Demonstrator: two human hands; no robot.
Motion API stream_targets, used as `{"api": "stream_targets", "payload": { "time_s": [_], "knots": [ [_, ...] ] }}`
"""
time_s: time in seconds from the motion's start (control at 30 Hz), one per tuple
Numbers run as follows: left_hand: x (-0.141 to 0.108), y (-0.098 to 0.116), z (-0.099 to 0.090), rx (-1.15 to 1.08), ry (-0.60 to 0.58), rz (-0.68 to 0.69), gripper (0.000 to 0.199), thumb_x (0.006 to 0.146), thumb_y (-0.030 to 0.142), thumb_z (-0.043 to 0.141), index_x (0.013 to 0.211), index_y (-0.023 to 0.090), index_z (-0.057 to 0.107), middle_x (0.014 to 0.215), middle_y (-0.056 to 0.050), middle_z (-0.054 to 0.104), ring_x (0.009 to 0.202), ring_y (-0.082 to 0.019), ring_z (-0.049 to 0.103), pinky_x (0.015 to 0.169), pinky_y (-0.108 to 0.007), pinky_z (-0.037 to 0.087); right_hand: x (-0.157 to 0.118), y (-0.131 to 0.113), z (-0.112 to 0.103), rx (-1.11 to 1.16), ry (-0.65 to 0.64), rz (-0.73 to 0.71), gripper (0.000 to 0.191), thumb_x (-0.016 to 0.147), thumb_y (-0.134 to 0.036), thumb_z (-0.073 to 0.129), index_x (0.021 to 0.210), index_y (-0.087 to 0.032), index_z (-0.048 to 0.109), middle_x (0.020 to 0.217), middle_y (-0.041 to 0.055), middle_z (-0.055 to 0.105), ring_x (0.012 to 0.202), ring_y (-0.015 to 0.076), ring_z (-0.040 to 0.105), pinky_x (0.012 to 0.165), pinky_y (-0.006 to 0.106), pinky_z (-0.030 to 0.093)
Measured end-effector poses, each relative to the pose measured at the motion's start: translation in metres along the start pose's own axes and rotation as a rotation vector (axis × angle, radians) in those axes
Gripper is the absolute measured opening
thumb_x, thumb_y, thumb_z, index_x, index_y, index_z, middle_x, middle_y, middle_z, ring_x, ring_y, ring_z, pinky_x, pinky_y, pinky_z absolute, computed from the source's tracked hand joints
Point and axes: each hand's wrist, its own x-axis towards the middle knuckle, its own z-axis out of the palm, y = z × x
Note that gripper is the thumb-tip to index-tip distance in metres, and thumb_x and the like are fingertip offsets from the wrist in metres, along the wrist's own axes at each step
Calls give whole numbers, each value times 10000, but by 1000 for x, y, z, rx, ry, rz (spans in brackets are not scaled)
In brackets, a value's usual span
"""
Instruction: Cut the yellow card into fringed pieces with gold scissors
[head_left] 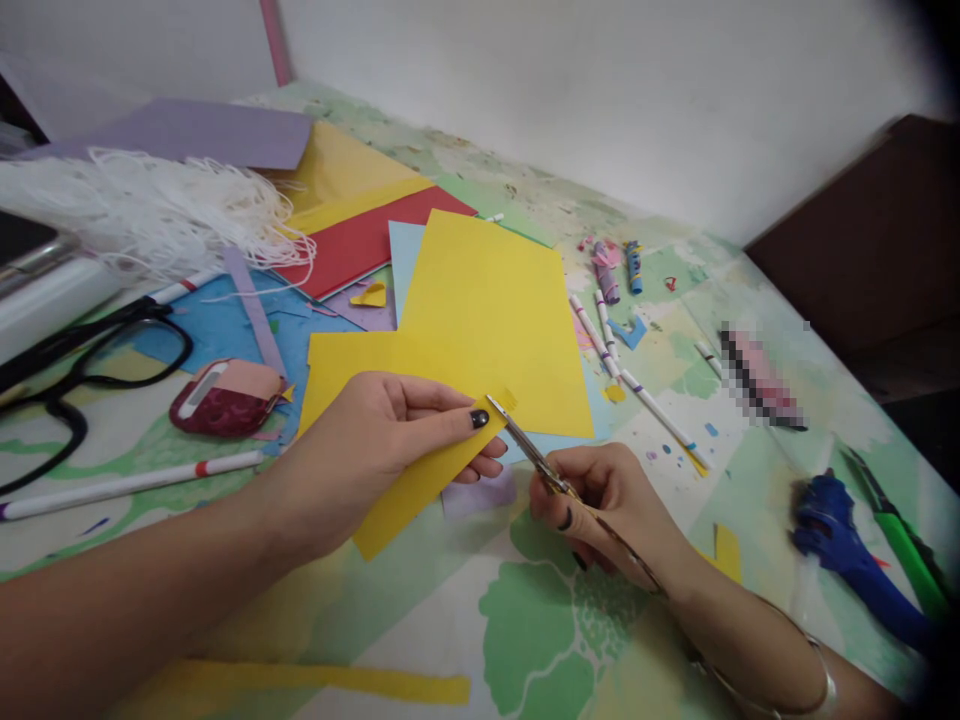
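Between the thumb and fingers of my left hand (397, 430) is a strip of yellow paper (401, 515), slanting down to the left. My right hand (607, 500) is closed around the handles of a pair of scissors (536, 455). The scissor tips meet the upper end of the strip, close to my left thumb. Small fringe-like cuts show at that end. Behind the hands lies a large yellow sheet (491, 310), partly over a light blue sheet (403, 255). A purple paper piece (480, 493) lies under the strip.
To the left are eyeglasses (135, 350), a maroon-and-pink case (229, 397) and white string (157, 215). Several markers (660, 415) lie right of the sheets. A blue glue gun (847, 545) and a green-handled cutter (907, 560) are far right. A yellow strip (360, 682) lies in front.
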Motion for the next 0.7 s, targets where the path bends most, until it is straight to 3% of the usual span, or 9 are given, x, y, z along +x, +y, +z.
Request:
{"api": "stream_targets", "payload": {
  "time_s": [0.23,0.7],
  "knots": [
    [1,1,0,-9,1,2,128,779,260,635,764,158,711,722,-47,720,688,-137,664,620,-183,524,-3,0,-4,-31,-50,4,442,701,-557,643,695,-126,547,462,-61,409,348,31,331,310,142,269],
    [1,1,2,33,24,17,129,769,262,635,765,164,718,706,-46,719,678,-148,665,625,-203,527,-1,0,-1,49,-26,14,408,688,-514,677,662,-128,546,446,-73,400,334,23,311,297,132,284]
  ]
}}
